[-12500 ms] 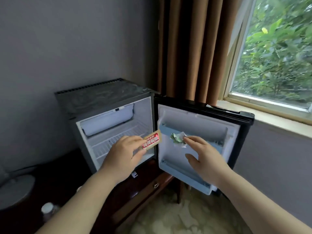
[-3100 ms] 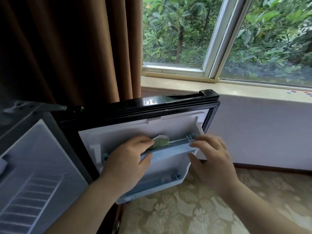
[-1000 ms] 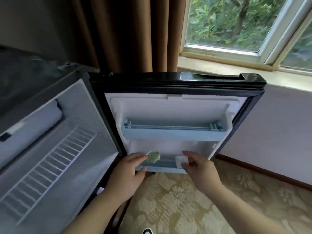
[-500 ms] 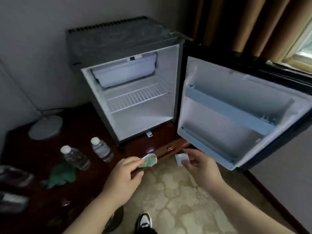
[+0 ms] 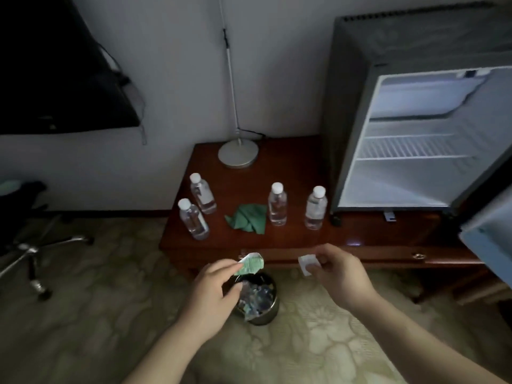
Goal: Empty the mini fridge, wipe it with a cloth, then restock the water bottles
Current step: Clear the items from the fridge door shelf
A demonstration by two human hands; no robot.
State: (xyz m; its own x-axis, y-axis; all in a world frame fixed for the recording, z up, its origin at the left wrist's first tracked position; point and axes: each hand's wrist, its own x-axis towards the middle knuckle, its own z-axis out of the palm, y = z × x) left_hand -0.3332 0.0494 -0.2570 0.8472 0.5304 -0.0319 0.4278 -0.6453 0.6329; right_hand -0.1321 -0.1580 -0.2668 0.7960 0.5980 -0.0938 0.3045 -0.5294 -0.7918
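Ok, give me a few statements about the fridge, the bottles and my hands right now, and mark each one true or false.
1. The fridge has its door open. True.
2. Four bottles stand on the table. True.
3. The cloth lies in the fridge. False: it lies on the table, among the bottles.
4. The left hand pinches a green wrapper by the bin. True.
5. The right hand holds nothing. False: its fingers pinch a white scrap.
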